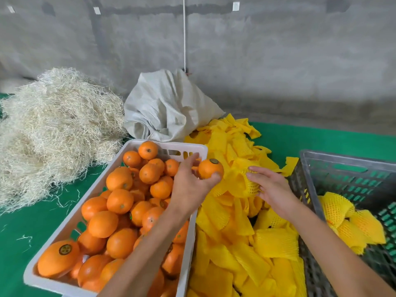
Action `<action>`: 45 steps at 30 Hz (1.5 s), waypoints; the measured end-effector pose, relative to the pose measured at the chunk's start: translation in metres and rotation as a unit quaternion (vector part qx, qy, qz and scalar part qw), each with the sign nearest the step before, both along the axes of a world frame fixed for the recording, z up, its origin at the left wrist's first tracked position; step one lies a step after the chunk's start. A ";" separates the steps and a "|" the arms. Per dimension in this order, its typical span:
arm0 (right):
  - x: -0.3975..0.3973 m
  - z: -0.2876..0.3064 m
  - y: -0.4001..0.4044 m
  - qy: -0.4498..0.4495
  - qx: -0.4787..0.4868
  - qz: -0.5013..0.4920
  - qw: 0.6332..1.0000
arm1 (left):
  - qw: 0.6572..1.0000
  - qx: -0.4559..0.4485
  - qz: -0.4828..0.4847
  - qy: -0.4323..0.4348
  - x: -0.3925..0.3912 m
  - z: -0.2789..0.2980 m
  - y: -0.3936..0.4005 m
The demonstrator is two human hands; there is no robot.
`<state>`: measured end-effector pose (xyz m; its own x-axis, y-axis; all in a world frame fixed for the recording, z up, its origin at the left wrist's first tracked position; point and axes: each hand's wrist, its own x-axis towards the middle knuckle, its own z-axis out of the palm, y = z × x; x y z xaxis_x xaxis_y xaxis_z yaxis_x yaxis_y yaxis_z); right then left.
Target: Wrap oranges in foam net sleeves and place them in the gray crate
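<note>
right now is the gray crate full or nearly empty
Nearly empty: the gray crate holds only a few wrapped oranges; bare mesh floor shows.

So the white crate [90, 189] full of oranges [120, 200] sits on the left of the table [321, 138], the gray crate [342, 163] is off to the right with a few wrapped oranges [351, 221] in it, and the pile of foam net sleeves [235, 243] lies between them. Behind the white crate there's a sack [169, 106], with a heap of straw [53, 129] to its left.
</note>
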<state>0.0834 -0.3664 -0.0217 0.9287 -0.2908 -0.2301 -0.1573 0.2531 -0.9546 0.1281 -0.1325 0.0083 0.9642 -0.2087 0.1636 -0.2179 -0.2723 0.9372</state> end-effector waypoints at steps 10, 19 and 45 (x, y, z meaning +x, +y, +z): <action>-0.002 0.003 -0.012 -0.028 -0.016 -0.041 0.999 | 0.918 -0.202 -0.177 0.292 0.018 -0.046 -0.071; 0.001 0.000 -0.006 -0.026 -0.019 0.019 0.999 | 0.879 -0.280 -0.198 0.332 0.022 -0.052 -0.070; -0.006 -0.001 0.021 -0.237 -0.468 0.023 0.851 | 0.912 -0.245 -0.086 0.319 0.015 -0.061 -0.072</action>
